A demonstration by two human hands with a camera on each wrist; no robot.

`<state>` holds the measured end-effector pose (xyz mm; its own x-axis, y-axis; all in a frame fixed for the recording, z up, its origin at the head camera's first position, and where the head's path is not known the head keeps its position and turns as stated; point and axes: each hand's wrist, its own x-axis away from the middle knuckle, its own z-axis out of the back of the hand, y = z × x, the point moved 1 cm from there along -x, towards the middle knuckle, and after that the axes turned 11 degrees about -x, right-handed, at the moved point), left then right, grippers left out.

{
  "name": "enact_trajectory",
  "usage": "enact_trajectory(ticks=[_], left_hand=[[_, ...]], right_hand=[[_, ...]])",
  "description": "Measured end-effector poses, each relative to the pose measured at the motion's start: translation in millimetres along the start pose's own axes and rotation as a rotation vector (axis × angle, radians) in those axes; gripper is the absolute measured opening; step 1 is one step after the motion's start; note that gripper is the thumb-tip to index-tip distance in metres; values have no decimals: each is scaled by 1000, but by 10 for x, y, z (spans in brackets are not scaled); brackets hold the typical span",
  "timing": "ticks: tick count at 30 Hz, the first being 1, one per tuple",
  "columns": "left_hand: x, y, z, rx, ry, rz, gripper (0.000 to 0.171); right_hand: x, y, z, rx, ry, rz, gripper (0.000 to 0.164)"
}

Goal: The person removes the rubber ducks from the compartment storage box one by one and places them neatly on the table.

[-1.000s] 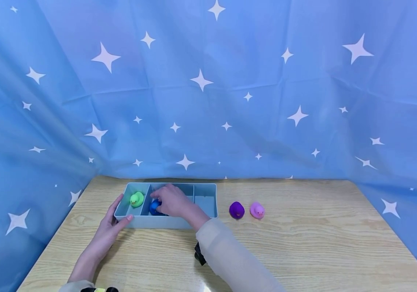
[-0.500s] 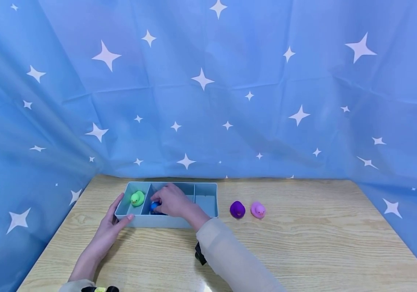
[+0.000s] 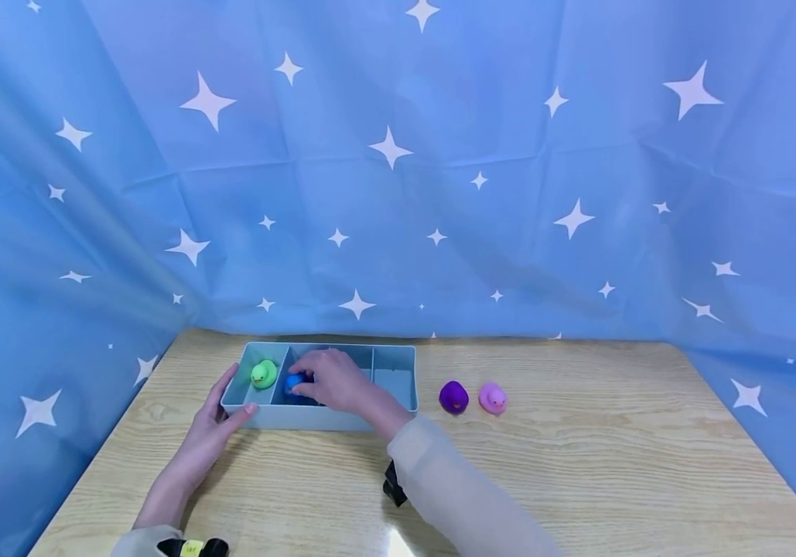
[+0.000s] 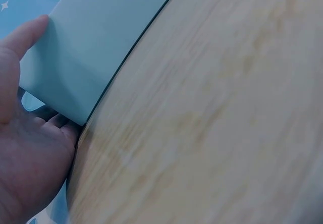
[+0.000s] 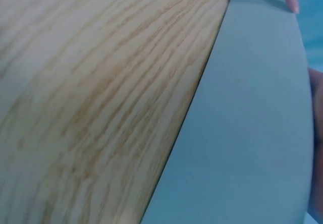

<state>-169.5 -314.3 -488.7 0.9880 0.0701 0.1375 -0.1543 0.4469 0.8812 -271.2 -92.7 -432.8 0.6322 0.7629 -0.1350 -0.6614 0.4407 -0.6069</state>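
Note:
A light-blue divided box [image 3: 314, 418] stands on the table. My left hand [image 3: 206, 433] grips its left end, thumb on the front rim and fingers along the side; in the left wrist view that thumb lies on the wall. A green rubber duck [image 3: 263, 374] sits in the leftmost compartment. Inside the compartment beside it, my right hand [image 3: 335, 379] pinches a blue rubber duck [image 3: 292, 384] between thumb and fingers, partly covering it. The right wrist view shows mostly the box's outer wall, with part of the right hand [image 5: 316, 143] at the edge.
To the right of the box, a purple rubber duck [image 3: 454, 398] and a pink rubber duck [image 3: 493, 398] rest on the wooden table [image 3: 613, 464]. A blue star-patterned cloth [image 3: 439, 193] hangs behind and at the sides.
The right hand has lifted slightly and shifted a little to the right, showing the blue duck at a slightly different angle. The left hand stays on the box. The head view has shifted slightly.

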Motion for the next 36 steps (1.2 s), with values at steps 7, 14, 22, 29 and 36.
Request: enact_trajectory(ticks=[7, 14, 22, 29, 36], left_hand=[[-11, 8, -3, -12, -1, 7, 90], [-6, 12, -14, -5, -4, -11, 90], [-12, -12, 0, -5, 6, -8, 89], [5, 9, 20, 20, 4, -26, 90], [0, -5, 14, 19, -3, -28, 90]], right_hand=[[121, -61, 129, -82, 110, 31, 32], [268, -86, 265, -102, 124, 76, 31], [500, -77, 443, -149, 136, 107, 30], [744, 27, 576, -234, 193, 66, 31], [952, 198, 697, -254, 301, 3, 33]])
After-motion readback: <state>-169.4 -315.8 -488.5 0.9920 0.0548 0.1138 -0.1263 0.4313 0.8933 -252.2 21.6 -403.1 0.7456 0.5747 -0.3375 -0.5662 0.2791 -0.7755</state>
